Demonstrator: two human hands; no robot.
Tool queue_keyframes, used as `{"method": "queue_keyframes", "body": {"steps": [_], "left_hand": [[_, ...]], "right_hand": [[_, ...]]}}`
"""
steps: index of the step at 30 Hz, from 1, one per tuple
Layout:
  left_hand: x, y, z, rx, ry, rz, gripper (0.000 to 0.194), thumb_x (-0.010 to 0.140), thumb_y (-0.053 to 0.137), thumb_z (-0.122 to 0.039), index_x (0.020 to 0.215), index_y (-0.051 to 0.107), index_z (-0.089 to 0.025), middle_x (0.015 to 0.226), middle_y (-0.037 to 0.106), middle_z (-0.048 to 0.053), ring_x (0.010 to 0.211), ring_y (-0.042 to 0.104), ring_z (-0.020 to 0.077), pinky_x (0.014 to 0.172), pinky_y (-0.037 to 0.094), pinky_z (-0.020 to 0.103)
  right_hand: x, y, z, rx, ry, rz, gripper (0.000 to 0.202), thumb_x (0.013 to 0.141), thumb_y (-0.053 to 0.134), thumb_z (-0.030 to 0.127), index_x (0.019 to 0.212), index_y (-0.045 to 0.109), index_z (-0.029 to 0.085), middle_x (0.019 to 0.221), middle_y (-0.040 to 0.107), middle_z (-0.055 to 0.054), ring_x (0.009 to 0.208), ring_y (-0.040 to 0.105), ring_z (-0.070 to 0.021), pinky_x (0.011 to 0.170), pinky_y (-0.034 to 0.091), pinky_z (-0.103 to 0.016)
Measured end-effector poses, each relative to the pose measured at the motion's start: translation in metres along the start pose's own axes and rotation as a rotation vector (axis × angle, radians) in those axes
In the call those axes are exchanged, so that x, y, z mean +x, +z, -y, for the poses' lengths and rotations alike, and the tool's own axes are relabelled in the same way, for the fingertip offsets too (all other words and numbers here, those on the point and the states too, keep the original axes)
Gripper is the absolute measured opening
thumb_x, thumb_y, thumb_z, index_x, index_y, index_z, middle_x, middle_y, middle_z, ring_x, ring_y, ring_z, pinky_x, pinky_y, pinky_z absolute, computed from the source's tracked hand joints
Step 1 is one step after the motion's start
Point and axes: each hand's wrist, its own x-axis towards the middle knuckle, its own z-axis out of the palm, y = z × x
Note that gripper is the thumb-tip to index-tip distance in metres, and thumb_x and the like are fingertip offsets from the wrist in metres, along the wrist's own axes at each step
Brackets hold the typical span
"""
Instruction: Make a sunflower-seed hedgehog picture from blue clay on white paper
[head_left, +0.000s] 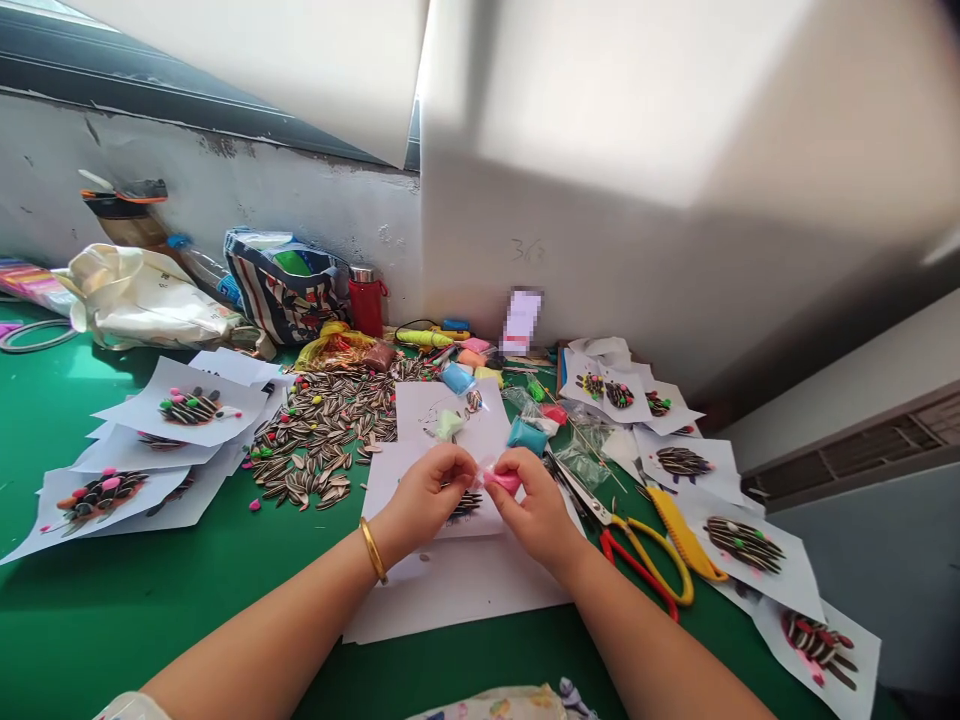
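The right hand point(536, 508) has its grip clamped on a small bright pink packet with clear wrapping point(502, 482), thumb below and forefinger above. The left hand point(436, 495), a smooth gold-coloured bangle point(373, 551) on its wrist, has thumb and fingertips pinched together on the packet's clear left edge. The packet is held up between the two hands, above stacked white paper sheets point(465, 590); under the hands, a dark striped seed figure point(463, 507) shows partly on the upper sheet.

Just beyond lie a pale green soft lump point(449, 424) and a shiny blue packet point(527, 436). Beside the right hand rest metal scissors with red and yellow handles point(604, 516), next to a long yellow plastic tool point(681, 532). To the left spreads a loose heap of black-and-white striped seeds point(319, 425).

White sheets bearing seed figures overlap at the left point(217, 428) and right point(795, 570) of the green counter point(67, 620). Farther back, a red bottle with a metal cap point(366, 308) stands beside a striped fabric bag point(262, 285).
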Motion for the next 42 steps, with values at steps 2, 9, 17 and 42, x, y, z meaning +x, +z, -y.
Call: {"method": "queue_keyframes", "body": {"steps": [2,9,17,42], "left_hand": [[0.0,-0.001,-0.002,0.079,0.029,-0.017,0.008,0.084,0.054,-0.015,0.083,0.061,-0.02,0.081,0.059,0.002,0.077,0.056,0.0161,0.073,0.048,0.03],[0.002,-0.003,-0.003,0.146,0.047,-0.045,0.026,0.087,0.05,-0.016,0.099,0.072,-0.023,0.093,0.064,0.006,0.087,0.061,0.0183,0.079,0.05,0.032],[0.004,-0.006,-0.013,0.049,-0.026,-0.009,0.02,0.085,0.057,-0.02,0.097,0.073,-0.022,0.094,0.069,0.005,0.09,0.063,0.0197,0.083,0.051,0.033],[0.002,-0.008,-0.011,0.087,-0.03,0.061,0.02,0.079,0.067,-0.018,0.098,0.069,-0.02,0.094,0.069,0.004,0.083,0.064,0.0177,0.073,0.052,0.028]], "right_hand": [[0.0,-0.001,0.001,0.012,-0.006,0.008,0.006,0.092,0.054,0.026,0.087,0.054,0.021,0.082,0.054,-0.001,0.077,0.052,-0.0158,0.072,0.045,-0.03],[-0.001,-0.002,-0.003,-0.013,-0.042,0.027,0.017,0.091,0.058,0.034,0.103,0.054,0.022,0.095,0.057,-0.004,0.089,0.056,-0.0189,0.081,0.05,-0.035],[-0.002,-0.001,-0.005,-0.247,-0.1,0.045,0.026,0.087,0.062,0.025,0.112,0.054,0.023,0.111,0.057,-0.01,0.1,0.059,-0.0232,0.087,0.052,-0.038],[-0.002,0.0,-0.002,0.164,0.133,0.085,0.013,0.091,0.058,0.032,0.1,0.058,0.023,0.094,0.061,-0.002,0.086,0.057,-0.0166,0.08,0.046,-0.03]]}}
